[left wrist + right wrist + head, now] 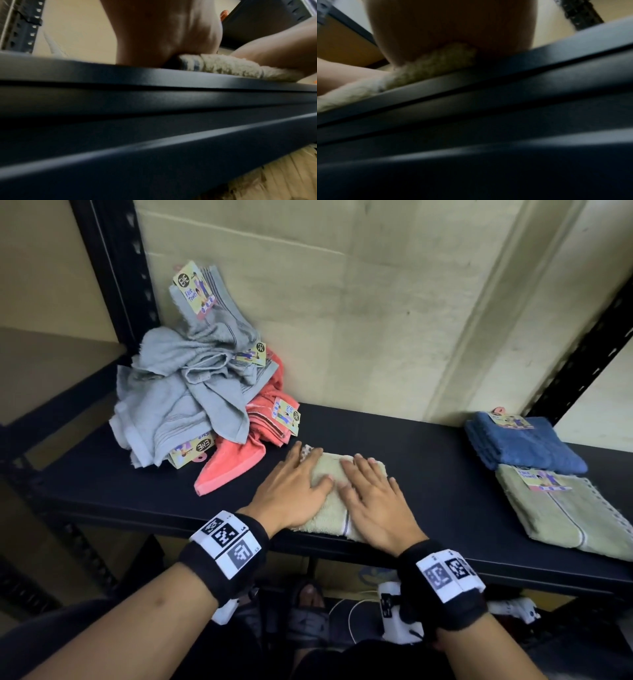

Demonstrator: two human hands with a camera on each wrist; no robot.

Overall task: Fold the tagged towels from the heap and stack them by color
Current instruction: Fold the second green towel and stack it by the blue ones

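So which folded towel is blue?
The blue folded towel at the far right back of the shelf; the green folded towel lies in front of it.

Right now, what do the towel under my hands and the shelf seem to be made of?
Towel: looks like pale green terry cloth, probably cotton; its edge shows fuzzy loops at the left wrist. Shelf: seemingly painted metal, dark, smooth, with a soft sheen.

The head view looked down and forward from above both hands, taking in the whole dark shelf (428,440) ahead of them. The left wrist view sat low beneath the left hand (159,33), very near, looking up across the shelf's front edge. The right wrist view did likewise under the right hand (453,24). All three shared the pale green towel (329,508) beneath the palms.
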